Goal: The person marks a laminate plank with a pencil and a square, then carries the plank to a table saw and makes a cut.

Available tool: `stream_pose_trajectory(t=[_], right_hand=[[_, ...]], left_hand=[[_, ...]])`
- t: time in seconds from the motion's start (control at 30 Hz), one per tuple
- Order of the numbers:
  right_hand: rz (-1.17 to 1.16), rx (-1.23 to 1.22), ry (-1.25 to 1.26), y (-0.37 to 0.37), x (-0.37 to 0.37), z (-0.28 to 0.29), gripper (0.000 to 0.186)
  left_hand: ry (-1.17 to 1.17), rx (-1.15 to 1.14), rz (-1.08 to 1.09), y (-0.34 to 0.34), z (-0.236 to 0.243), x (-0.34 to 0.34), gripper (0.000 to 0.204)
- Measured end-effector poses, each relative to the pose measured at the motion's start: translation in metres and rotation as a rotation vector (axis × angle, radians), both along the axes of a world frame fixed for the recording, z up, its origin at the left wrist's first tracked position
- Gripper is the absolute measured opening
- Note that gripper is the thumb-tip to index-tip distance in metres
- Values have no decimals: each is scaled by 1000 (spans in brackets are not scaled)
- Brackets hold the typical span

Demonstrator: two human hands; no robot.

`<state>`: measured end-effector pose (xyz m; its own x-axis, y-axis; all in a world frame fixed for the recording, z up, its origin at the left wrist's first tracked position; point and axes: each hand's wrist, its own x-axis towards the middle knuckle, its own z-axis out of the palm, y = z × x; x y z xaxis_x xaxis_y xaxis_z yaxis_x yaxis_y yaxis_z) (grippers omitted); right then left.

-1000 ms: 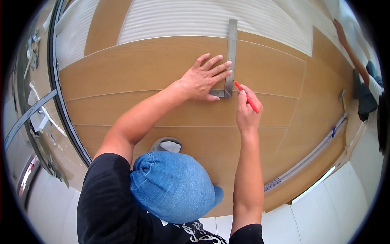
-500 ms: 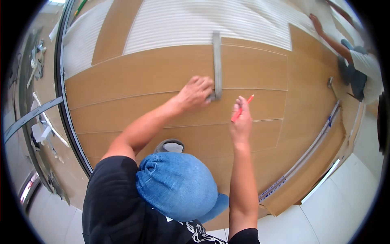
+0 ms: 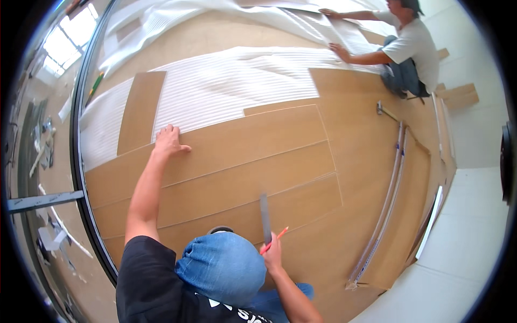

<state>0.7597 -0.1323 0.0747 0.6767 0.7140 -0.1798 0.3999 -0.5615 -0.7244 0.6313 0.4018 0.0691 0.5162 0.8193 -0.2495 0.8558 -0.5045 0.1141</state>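
My left hand [image 3: 169, 141], fingers spread and thumb out, rests at the far edge of a row of brown planks [image 3: 242, 142], near a loose short plank [image 3: 141, 110]. Close to my knee, my right hand [image 3: 273, 254] is closed around a red pencil [image 3: 283, 232]. A grey metal square [image 3: 265, 218] extends away from that same hand, its near end hidden by the fingers. Beyond the planks lies ribbed white foam sheet [image 3: 215, 81].
Another person [image 3: 414, 54] crouches at the far right, hands on the white sheeting. On the right lie a hammer [image 3: 386, 111], long wrapped strips [image 3: 377, 210] and cardboard [image 3: 401, 215]. A dark metal track [image 3: 81, 134] runs along the left, with scraps beyond it.
My left hand has let go of the metal square and moved to the far plank edge. The square is now at my right hand, which has drawn back toward my knee with the pencil.
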Motion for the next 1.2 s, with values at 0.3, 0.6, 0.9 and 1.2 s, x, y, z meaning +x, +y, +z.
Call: stream_pose_trajectory(t=[0.3,0.6,0.9,1.2], right_hand=[[11,-255,64,-75,-50,4,59],[-21,-284,-134,-96,-33,41,62],[-66,209,-543,-24,21,207,57],[46,81,-1049,-40,74,339,42]], left_hand=[[139,-367,7,25,21,7,78],[-309,-283,16,-9,27,4,52],[-236,161,-262,-124,170,42,55],[-250,90,-1043,-334,331,135,51]])
